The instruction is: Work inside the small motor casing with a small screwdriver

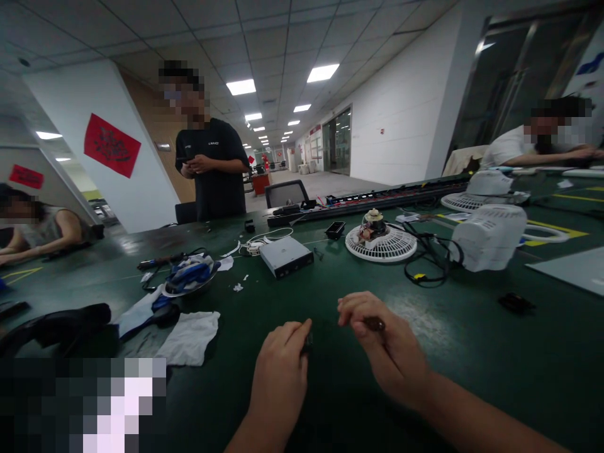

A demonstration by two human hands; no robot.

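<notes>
My left hand (282,365) rests low on the green table (330,296), its fingers pinched on a small dark part (307,343) that I cannot name. My right hand (382,343) is just to its right, fingers curled round another small dark piece (375,324). The two hands are a short gap apart. A grey drive-like box (286,255) lies beyond them, further up the table.
A fan grille with a bare motor (380,239) and a white fan housing (491,236) sit right of centre, with black cables (427,264). White cloths (189,336) and tools lie left. A person in black stands across the table; others sit at both sides.
</notes>
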